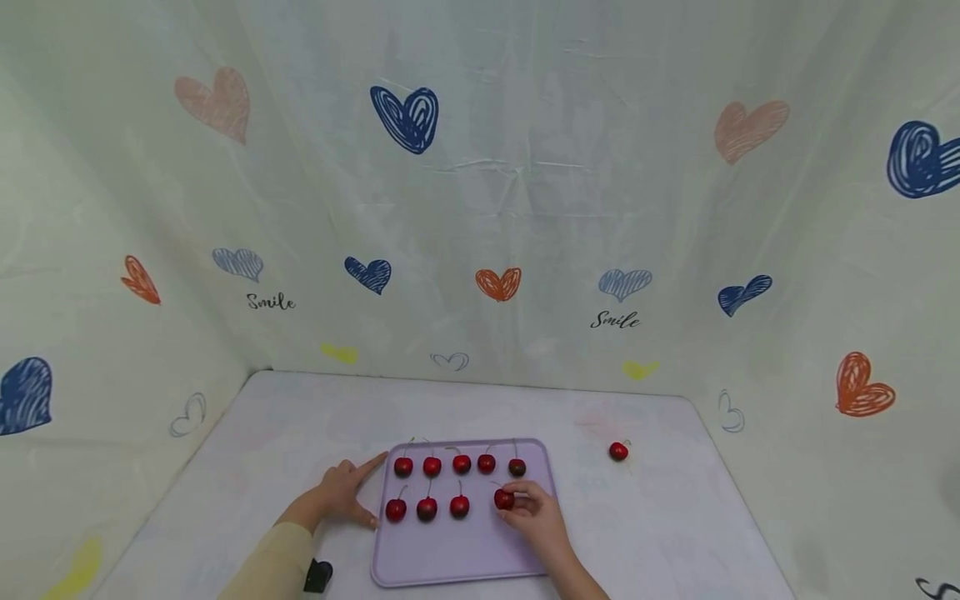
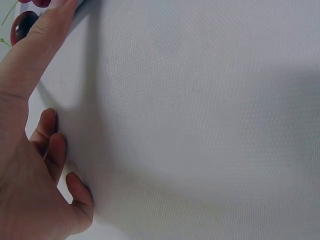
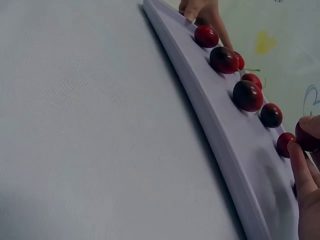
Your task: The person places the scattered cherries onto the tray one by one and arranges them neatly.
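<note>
My right hand (image 1: 542,523) pinches a dark red cherry (image 1: 504,500) between thumb and fingers, over the right part of a lilac tray (image 1: 442,554). In the right wrist view the same cherry (image 3: 307,137) shows at the right edge, between the fingertips. Several cherries with stems stand in a back row on the tray; a front row has three, including a middle cherry (image 1: 427,509). At the tray's left edge rests my left hand (image 1: 339,492), index finger and thumb spread along the rim. Its other fingers (image 2: 57,150) bend loosely in the left wrist view, holding nothing.
One more cherry (image 1: 618,451) lies on the white table (image 1: 660,517) to the right of the tray. A small black object (image 1: 318,576) is beside the left sleeve. Behind the table hangs a pale curtain (image 1: 540,225) printed with hearts.
</note>
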A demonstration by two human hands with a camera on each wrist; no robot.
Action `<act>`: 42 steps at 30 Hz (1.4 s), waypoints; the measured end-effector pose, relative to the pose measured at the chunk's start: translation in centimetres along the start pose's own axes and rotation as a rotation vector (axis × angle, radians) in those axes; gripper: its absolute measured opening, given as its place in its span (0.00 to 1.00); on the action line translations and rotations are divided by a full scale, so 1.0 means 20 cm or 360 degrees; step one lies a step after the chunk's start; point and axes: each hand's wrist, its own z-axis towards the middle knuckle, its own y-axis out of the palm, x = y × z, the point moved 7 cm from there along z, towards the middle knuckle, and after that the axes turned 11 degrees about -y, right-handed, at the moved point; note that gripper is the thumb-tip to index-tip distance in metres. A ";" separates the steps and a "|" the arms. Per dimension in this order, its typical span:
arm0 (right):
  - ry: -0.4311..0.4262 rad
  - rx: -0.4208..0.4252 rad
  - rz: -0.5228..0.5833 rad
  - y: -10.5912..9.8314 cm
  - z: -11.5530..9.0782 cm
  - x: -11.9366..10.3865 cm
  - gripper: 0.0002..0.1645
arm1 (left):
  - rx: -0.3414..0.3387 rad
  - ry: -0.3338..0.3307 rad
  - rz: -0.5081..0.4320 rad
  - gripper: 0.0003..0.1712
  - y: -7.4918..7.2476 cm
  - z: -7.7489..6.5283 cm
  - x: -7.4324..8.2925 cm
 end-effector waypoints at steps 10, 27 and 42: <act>0.0032 -0.0039 -0.0089 0.04 -0.02 0.02 0.19 | -0.0006 -0.0006 -0.0001 0.61 0.01 0.01 0.00; -0.0007 0.0041 -0.0239 0.06 0.00 0.03 0.21 | -0.0012 -0.0032 0.0010 0.61 0.00 0.00 0.00; -0.0014 0.0022 -0.0687 0.07 0.03 0.08 0.20 | -0.0022 -0.0018 -0.0009 0.61 0.00 0.01 0.00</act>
